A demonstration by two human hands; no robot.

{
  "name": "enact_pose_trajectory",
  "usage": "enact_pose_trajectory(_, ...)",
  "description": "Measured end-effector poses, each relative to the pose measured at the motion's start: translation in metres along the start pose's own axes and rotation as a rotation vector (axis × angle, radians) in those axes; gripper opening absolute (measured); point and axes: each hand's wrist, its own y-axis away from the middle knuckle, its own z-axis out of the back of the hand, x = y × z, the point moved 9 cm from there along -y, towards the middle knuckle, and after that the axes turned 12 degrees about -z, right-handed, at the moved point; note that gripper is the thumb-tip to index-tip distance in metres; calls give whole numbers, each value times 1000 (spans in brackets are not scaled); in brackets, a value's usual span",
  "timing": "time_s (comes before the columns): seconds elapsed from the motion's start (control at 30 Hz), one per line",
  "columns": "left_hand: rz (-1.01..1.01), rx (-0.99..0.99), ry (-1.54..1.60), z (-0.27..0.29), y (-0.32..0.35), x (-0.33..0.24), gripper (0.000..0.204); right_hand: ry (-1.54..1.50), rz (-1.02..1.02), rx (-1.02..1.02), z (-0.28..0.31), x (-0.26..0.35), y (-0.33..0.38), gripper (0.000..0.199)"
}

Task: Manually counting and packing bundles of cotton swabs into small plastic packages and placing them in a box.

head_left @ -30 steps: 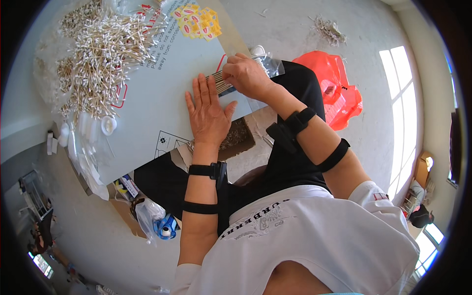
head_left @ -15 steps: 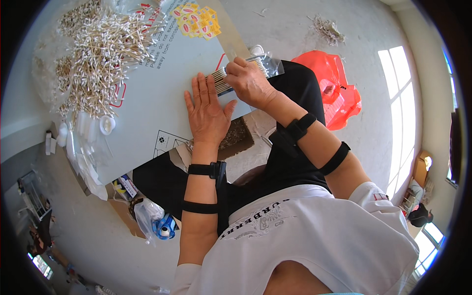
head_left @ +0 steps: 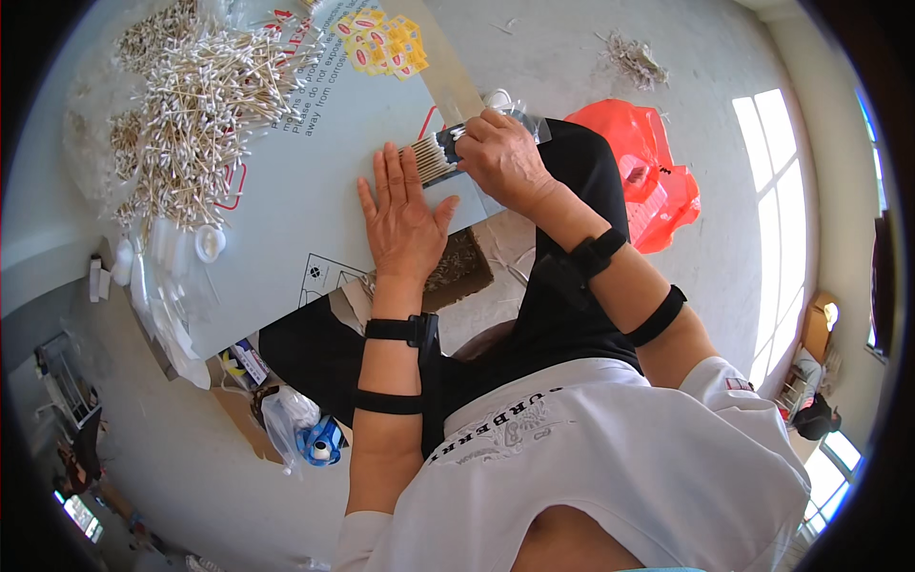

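Note:
My left hand (head_left: 402, 214) lies flat on the grey board (head_left: 324, 191), its fingers stretched out against the left end of a row of cotton swabs (head_left: 431, 159). The swabs lie side by side, and their white tips face my right hand (head_left: 503, 160). That hand is closed, with thumb and fingers drawn together just beyond the tips; what it pinches is hidden. Around it show a dark strip (head_left: 457, 141) and a clear plastic sleeve (head_left: 536, 126) jutting over the board's edge.
A big heap of loose cotton swabs (head_left: 205, 105) covers the far left of the board. Small yellow packets (head_left: 386, 43) lie at the far edge. Below the board stands a cardboard box (head_left: 462, 272) of swabs. A red plastic bag (head_left: 658, 181) rests on the floor at right.
My right hand has shifted a little to the right. White swab tips and a dark strip now show between my hands; swabs seen beyond the right hand no longer show. The left hand stays put.

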Motion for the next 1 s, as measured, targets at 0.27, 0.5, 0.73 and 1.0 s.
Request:
enact_pose_trajectory(0.27,0,3,25,0,-2,-4,81,-43,-48,-30,-14,1,6,12)
enact_pose_trajectory(0.5,2,-1,24,-1,-2,-6,81,-98,-35,-20,-2,10,-1,36)
enact_pose_trajectory(0.73,-7,-48,24,1,-4,-6,82,-254,-267,25,-14,-10,-7,52)
enact_pose_trajectory(1.0,79,-505,554,24,0,17,62,-934,-381,-67,-26,-9,-4,43)
